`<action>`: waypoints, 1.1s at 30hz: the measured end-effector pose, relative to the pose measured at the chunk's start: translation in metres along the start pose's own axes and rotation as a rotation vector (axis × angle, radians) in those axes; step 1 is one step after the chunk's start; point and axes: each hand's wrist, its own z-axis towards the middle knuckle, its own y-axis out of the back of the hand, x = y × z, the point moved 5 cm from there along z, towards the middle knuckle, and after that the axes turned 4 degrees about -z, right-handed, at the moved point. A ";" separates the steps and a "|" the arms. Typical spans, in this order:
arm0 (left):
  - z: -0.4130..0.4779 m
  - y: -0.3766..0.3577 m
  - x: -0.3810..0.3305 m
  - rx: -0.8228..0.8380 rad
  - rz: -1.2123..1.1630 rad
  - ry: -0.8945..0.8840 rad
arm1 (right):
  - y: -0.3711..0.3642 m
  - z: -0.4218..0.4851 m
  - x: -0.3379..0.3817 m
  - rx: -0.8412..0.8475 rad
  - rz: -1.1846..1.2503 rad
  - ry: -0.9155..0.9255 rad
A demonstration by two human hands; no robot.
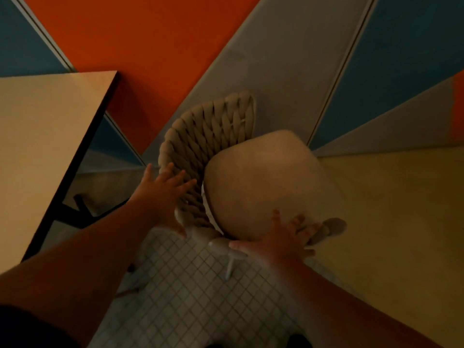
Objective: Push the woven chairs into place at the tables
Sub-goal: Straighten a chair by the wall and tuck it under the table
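Chair (251, 182) stands on the floor off the desk's (45, 151) right edge, turned askew. Our hands are spread, gripping nothing: left hand (163, 194) against the woven back, right hand (283, 237) at the seat's near rim.

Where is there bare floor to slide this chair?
Bare tan floor lies right of the woven chair. The gap between chair and table is tight, with the left hand and table base there.
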 end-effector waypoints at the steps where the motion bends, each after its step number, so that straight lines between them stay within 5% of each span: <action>1: 0.013 -0.002 0.001 0.047 0.070 -0.030 | -0.003 0.005 0.001 0.002 -0.022 -0.025; 5: 0.044 -0.011 -0.004 0.189 0.213 -0.141 | -0.007 0.009 0.000 -0.015 -0.092 -0.038; 9: 0.048 -0.016 -0.007 0.046 0.185 -0.260 | -0.004 0.006 -0.001 -0.055 -0.121 -0.015; 33: -0.033 -0.039 -0.128 -0.014 -0.289 0.170 | 0.082 0.080 -0.070 -0.029 -0.464 0.312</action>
